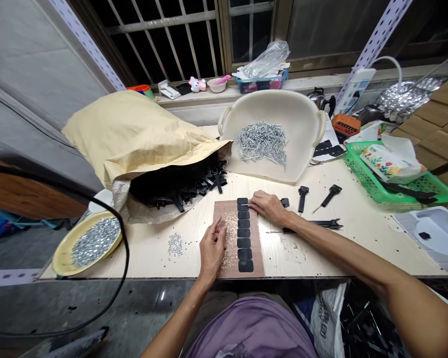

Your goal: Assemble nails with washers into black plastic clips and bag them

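A row of several black plastic pieces (pixel 244 232) lies down a brown board (pixel 257 258) in front of me. At the row's far end, my right hand (pixel 269 206) pinches a thin silver screw (pixel 247 205), its tip against the farthest piece. My left hand (pixel 212 246) rests at the board's left edge with thumb and fingers drawn together; whatever they hold is too small to make out. Small pale bits (pixel 229 238) are scattered on the board between my left hand and the row. Left of that hand is a small pile of shiny metal parts (pixel 175 245).
A white basin (pixel 302 119) of screws stands at the back. An open paper sack (pixel 134 129) spills black plastic parts. A yellow bowl (pixel 61 256) holds metal parts. Screwdrivers (pixel 303 199) lie at right, near a green basket (pixel 395 199). A black cable (pixel 125 258) hangs at left.
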A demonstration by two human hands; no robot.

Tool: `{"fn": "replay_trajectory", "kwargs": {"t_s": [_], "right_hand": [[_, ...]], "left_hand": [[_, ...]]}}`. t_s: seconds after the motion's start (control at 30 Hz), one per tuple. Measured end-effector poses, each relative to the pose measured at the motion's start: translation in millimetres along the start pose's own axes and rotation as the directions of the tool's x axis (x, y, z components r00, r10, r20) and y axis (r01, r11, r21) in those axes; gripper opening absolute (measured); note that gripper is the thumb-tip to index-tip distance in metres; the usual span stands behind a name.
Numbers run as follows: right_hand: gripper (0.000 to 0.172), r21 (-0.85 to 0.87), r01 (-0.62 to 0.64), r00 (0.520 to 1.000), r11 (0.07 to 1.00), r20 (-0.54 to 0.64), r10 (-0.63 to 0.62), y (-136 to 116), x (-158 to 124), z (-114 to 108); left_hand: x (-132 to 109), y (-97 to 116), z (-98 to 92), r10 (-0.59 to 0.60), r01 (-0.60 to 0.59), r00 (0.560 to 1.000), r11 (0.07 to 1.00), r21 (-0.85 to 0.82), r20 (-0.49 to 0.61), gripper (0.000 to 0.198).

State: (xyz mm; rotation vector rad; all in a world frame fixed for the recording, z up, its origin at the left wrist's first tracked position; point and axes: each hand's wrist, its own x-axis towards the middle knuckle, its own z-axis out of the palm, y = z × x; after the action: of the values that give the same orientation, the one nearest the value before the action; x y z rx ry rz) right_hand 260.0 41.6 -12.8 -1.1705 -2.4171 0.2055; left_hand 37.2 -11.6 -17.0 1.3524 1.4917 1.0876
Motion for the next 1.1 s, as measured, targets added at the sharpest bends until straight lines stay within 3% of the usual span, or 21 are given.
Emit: {"fn": "replay_trajectory", "kwargs": {"t_s": [0.07,0.13,0.2,0.33,0.4,0.5,0.53,0.63,0.7,0.87,1.1], "right_hand": [[0.031,0.012,0.105,0.992,0.994,0.062,-0.105,-5,-3,0],[0.033,0.053,0.286,0.945,0.957,0.148,-0.290,-12,-9,0],[0.034,0.069,0.335,0.924,0.940,0.172,-0.342,-13,-8,-2],[0.030,0.033,0.085,0.996,0.996,0.038,-0.087,5,7,-3],[0.026,0.058,0.128,0.990,0.990,0.054,-0.131,7,4,-1],[0.026,0.096,0.378,0.910,0.921,0.147,-0.388,-2,-10,2],[0.026,0.097,0.391,0.904,0.915,0.148,-0.402,-3,-12,2],[0.029,0.036,0.225,0.972,0.974,0.057,-0.226,5,-5,2],[0.031,-0.013,0.141,0.990,0.990,0.009,-0.141,14,3,3],[0.029,-0.057,0.244,0.970,0.968,0.029,-0.243,13,-2,11],[0.025,-0.049,0.214,0.977,0.976,0.030,-0.212,-4,-11,10]], "left_hand": [[0,0,0.0,-0.002,0.002,1.000,1.000,0.001,-0.010,0.047],[0,-1,0.3,0.002,-0.002,1.000,1.000,0.005,-0.015,0.045],[0,-1,0.6,0.007,-0.006,1.000,1.000,0.013,-0.013,0.045],[0,-2,0.3,0.022,-0.021,1.000,0.998,0.062,-0.008,0.046],[0,-4,0.1,0.028,-0.027,1.000,0.994,0.110,-0.007,0.046],[1,-6,0.2,0.038,-0.036,0.999,0.985,0.169,-0.008,0.045],[2,-6,0.3,0.041,-0.040,0.999,0.983,0.177,-0.006,0.044],[2,-5,0.6,0.046,-0.048,0.999,0.983,0.176,0.015,0.045],[1,-4,0.8,0.045,-0.047,0.999,0.984,0.170,0.013,0.046],[1,-3,1.0,0.064,-0.062,0.998,0.982,0.179,-0.008,0.044],[0,1,2.7,0.074,-0.067,0.997,0.978,0.197,-0.030,0.042]]}}
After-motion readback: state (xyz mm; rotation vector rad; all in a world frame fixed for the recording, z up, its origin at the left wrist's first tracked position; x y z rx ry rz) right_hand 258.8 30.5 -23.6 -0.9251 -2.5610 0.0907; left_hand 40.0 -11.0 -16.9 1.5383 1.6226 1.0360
